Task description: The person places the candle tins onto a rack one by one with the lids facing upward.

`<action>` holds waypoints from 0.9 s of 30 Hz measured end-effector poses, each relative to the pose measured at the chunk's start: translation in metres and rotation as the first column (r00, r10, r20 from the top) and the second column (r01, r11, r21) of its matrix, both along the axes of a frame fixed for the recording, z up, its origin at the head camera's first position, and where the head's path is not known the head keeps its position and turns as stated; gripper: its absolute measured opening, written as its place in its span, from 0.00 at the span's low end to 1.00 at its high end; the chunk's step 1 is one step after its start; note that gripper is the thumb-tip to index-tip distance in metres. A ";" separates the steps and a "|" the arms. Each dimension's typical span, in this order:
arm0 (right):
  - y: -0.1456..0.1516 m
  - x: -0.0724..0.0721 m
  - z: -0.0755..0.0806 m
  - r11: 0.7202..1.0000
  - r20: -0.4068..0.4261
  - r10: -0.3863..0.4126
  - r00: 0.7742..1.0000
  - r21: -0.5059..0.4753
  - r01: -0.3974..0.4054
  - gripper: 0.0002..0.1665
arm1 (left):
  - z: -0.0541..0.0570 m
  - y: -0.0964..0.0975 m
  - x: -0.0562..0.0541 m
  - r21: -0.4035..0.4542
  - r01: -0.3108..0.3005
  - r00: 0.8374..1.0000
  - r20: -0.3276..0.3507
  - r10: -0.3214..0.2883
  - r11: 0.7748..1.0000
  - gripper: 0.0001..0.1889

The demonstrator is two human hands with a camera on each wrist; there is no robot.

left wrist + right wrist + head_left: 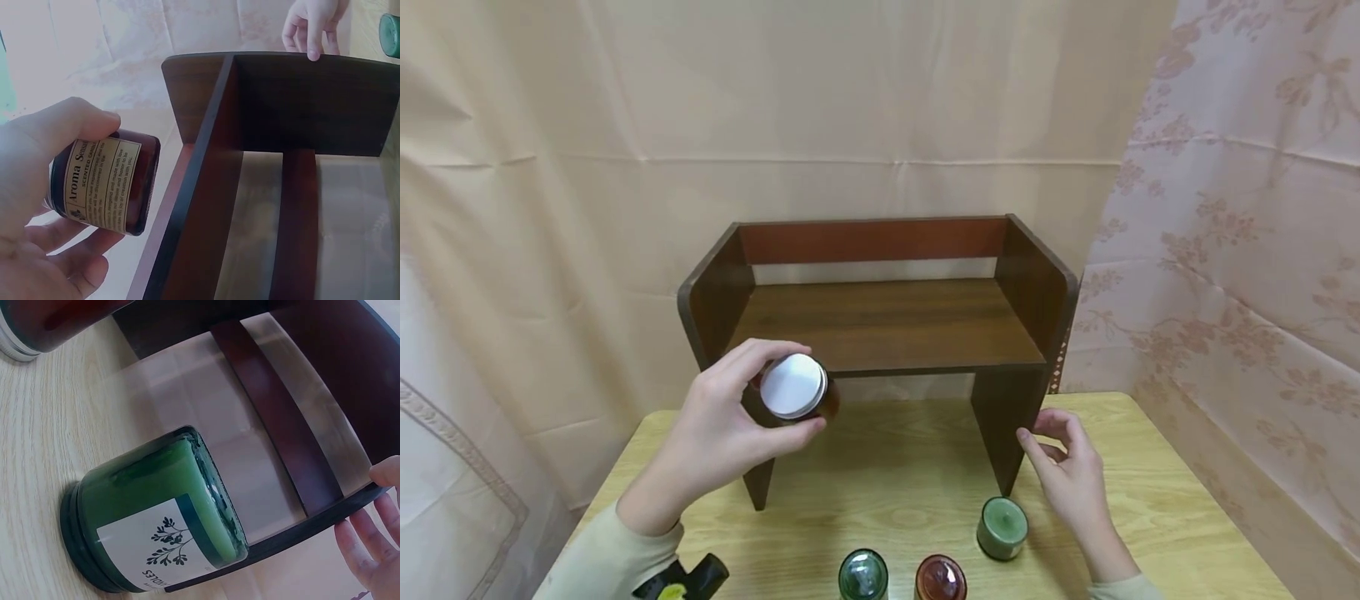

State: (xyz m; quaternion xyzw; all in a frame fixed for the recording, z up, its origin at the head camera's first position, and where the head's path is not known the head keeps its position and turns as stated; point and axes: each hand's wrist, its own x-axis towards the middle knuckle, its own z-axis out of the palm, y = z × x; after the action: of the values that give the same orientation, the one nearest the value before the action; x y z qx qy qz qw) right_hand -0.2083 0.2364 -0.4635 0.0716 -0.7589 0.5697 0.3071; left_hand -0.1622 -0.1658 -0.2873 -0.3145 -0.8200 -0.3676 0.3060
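Note:
A scented candle jar [792, 386] of dark red-brown glass is held in my left hand [722, 425], thumb on one side and fingers on the other. Its pale, silver-rimmed lid faces me in the head view, while the left wrist view shows its cream label [103, 184]. The jar is up in front of a dark brown wooden shelf [880, 321], near the front left of its board. With thumb and fingers on opposite faces, my right hand [1071, 475] grips the front edge of the right side panel [1007, 425]. A green candle [1002, 529] stands beside that panel's foot.
Near the front of the light wood table [1150, 500] are a green glass jar [863, 575] and a reddish one [942, 577], cut off by the frame. A beige curtain [850, 100] hangs behind the shelf, and a floral one [1247, 250] at the right.

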 end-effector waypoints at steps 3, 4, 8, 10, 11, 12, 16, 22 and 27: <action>0.001 0.001 -0.001 1.000 0.003 0.002 1.000 0.006 -0.002 0.19 | 0.000 0.003 -0.004 0.025 0.001 1.000 -0.002 -0.001 1.000 0.36; 0.001 0.001 -0.001 1.000 0.003 0.006 1.000 0.005 -0.006 0.19 | 0.000 0.004 -0.006 0.030 -0.001 1.000 -0.004 0.001 1.000 0.36; 0.001 0.001 0.000 1.000 0.004 0.008 1.000 0.010 -0.008 0.19 | 0.003 0.008 -0.012 0.042 -0.016 1.000 -0.026 0.017 0.999 0.37; 0.001 0.001 0.000 1.000 0.005 0.002 1.000 0.016 -0.002 0.19 | 0.005 0.008 -0.016 0.042 -0.028 0.999 -0.041 0.030 0.999 0.36; 0.001 0.001 0.000 1.000 0.006 0.001 1.000 0.018 -0.001 0.19 | 0.005 0.009 -0.018 0.043 -0.034 0.998 -0.046 0.036 0.998 0.36; 0.001 0.002 0.001 1.000 0.008 0.000 1.000 0.021 0.000 0.19 | 0.006 0.009 -0.020 0.045 -0.039 0.998 -0.051 0.042 0.998 0.36; 0.002 0.002 0.001 1.000 0.013 -0.004 1.000 0.024 0.004 0.20 | 0.007 0.009 -0.027 0.053 -0.057 0.997 -0.045 0.060 0.997 0.37; 0.002 0.001 0.001 1.000 0.011 0.000 1.000 0.030 0.000 0.20 | 0.008 0.009 -0.037 0.075 -0.062 0.998 -0.013 0.064 0.995 0.39; 0.004 0.001 0.000 0.999 0.010 0.004 1.000 0.040 -0.004 0.20 | 0.011 0.008 -0.046 0.088 -0.067 0.997 -0.029 0.070 0.994 0.38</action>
State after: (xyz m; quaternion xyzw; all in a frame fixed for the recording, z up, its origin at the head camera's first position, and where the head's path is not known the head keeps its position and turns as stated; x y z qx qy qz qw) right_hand -0.2076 0.2400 -0.4639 0.0764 -0.7715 0.5553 0.3009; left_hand -0.2087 -0.1578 -0.2765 -0.2783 -0.8084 -0.3871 0.3452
